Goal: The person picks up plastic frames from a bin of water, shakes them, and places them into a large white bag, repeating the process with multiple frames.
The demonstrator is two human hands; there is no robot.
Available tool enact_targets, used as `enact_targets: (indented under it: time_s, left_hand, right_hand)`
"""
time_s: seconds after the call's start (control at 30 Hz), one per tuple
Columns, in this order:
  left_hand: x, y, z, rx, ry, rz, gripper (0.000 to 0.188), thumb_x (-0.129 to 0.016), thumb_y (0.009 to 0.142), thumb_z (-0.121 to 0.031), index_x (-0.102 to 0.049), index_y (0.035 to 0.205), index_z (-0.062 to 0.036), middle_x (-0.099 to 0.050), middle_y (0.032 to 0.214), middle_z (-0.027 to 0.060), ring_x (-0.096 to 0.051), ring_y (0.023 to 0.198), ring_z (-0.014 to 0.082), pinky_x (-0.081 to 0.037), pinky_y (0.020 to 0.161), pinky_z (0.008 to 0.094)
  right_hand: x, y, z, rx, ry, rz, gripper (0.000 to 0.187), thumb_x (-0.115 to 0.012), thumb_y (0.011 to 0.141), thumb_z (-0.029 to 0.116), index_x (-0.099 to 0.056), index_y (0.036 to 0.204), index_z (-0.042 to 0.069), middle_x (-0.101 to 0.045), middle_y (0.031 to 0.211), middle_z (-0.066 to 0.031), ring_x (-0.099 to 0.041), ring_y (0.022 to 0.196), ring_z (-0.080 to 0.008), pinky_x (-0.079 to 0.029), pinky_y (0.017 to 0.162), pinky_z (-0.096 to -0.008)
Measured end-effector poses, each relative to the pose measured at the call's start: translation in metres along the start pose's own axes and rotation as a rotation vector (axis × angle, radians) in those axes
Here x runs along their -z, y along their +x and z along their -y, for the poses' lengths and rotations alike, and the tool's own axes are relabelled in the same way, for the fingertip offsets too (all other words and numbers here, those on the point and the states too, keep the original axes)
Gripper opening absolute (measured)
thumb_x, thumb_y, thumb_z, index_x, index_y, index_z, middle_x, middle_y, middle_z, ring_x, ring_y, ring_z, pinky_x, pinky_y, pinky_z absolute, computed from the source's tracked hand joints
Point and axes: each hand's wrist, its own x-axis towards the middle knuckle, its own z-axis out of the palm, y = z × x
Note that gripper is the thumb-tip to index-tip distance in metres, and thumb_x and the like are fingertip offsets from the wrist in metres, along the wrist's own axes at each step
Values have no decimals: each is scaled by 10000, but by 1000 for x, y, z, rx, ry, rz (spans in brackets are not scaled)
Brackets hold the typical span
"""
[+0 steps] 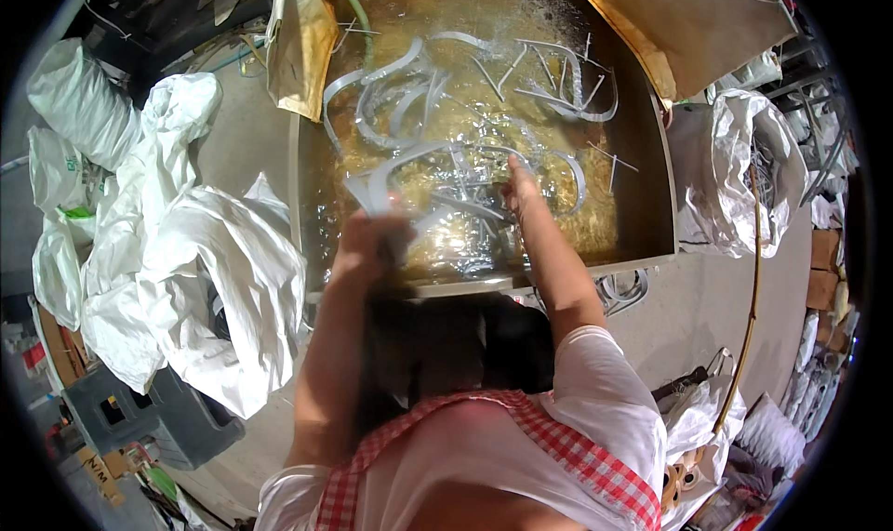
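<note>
My left hand [372,238], blurred by motion, is closed on translucent plastic strips [375,192] above the near left part of a shallow metal tank. One strip arcs from there toward the middle. Farther right, my right hand [523,189] reaches over the yellowish water [581,224], its fingers curled close to the surface. Strips lie around that hand, but what its fingers grip is hard to make out. More curved strips [395,61] and thin straight sticks [502,75] lie in the water beyond both hands.
The tank's rim [673,210] runs around the water, with brown sheets [302,47] at its far corners. White sacks [219,280] crowd the left side. On the right stand an open white sack [744,178] and a long thin pole [754,280]. A grey plastic crate [158,419] lies lower left.
</note>
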Motion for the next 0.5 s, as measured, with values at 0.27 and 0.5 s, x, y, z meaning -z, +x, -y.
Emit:
enact_targets:
  time_s: [0.27, 0.5]
  left_hand:
    - [-3, 3, 4, 135, -132, 5, 157, -534, 817, -142, -516, 896, -9, -540, 637, 91, -549, 566, 216, -472, 541, 346]
    - [-4, -8, 8, 73, 184, -20, 136, -550, 820, -164, -503, 820, -36, -529, 614, 54, -514, 494, 152, -446, 480, 297]
  right_hand:
    - [5, 90, 1, 424, 553, -533, 915, -688, 747, 368, -66, 1397, 200, -250, 1393, -153, -345, 1201, -334, -335, 946, -538]
    - [31, 120, 31, 249, 863, -224, 827, -566, 752, 568, -296, 1337, 50, -296, 1387, -148, -340, 1228, -328, -251, 1032, -486]
